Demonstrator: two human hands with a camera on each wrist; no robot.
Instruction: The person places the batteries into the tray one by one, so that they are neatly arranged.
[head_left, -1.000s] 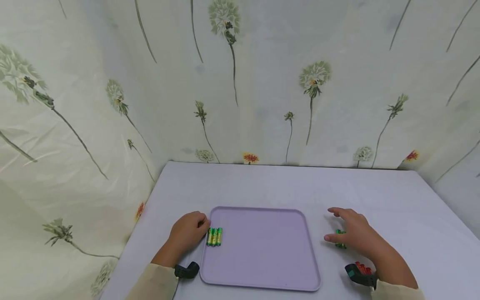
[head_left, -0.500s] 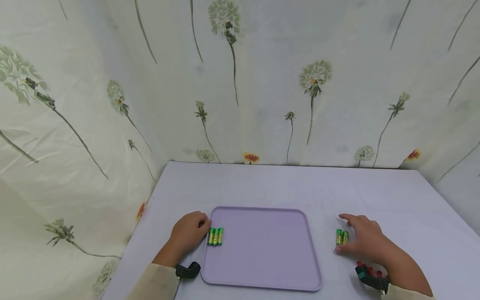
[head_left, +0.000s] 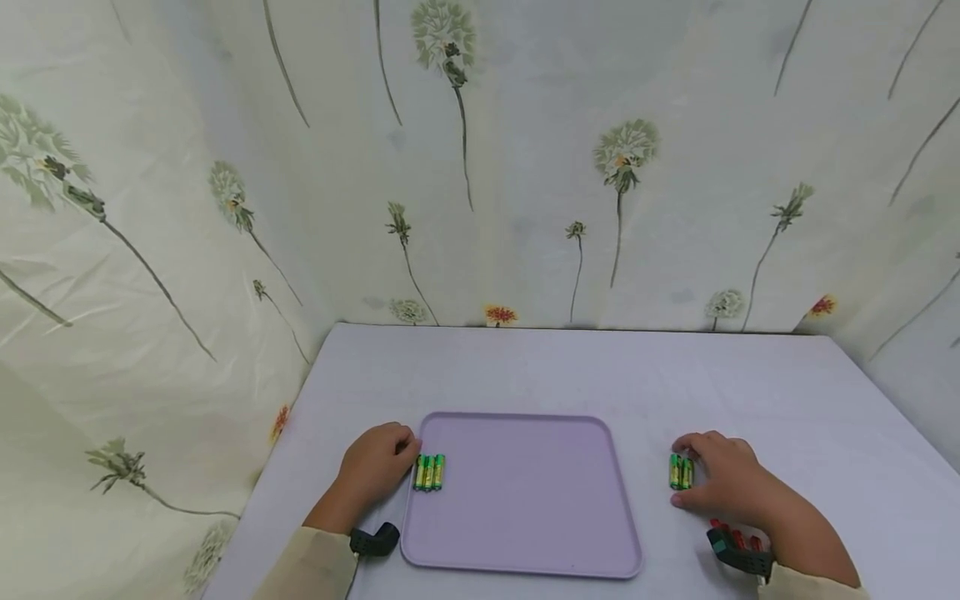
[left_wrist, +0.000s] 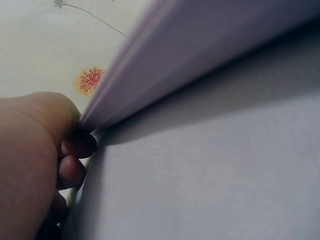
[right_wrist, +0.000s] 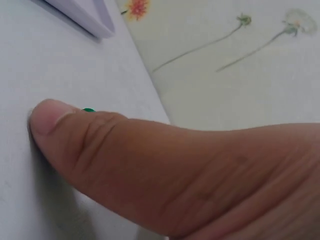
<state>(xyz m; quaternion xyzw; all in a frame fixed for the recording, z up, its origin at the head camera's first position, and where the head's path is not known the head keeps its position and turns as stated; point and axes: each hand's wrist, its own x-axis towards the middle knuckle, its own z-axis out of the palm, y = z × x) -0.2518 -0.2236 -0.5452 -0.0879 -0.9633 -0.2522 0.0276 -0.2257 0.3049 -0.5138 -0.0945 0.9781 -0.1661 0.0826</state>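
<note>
Beside the left edge of a lilac tray [head_left: 525,500], my left hand [head_left: 378,467] has its fingers curled. The left wrist view shows its thumb and fingers [left_wrist: 72,171] pinching the tray's rim. Three green batteries [head_left: 429,472] lie side by side inside the tray at its left edge. To the tray's right, my right hand [head_left: 723,475] arches around two visible green batteries [head_left: 681,472] on the table, fingertips beyond their far ends and thumb by their near ends, with small gaps. In the right wrist view the thumb [right_wrist: 125,155] hides nearly all of them; one green bit shows.
Several red batteries [head_left: 737,536] lie on the white table [head_left: 570,367], partly behind the right wrist camera [head_left: 738,554]. Another camera [head_left: 375,540] sits on the left wrist. A flower-printed cloth [head_left: 525,167] hangs behind the table and at its sides.
My right hand first drew back to the right, uncovering the green batteries. Its fingers then bent in closer around them. My left hand stays at the tray's edge.
</note>
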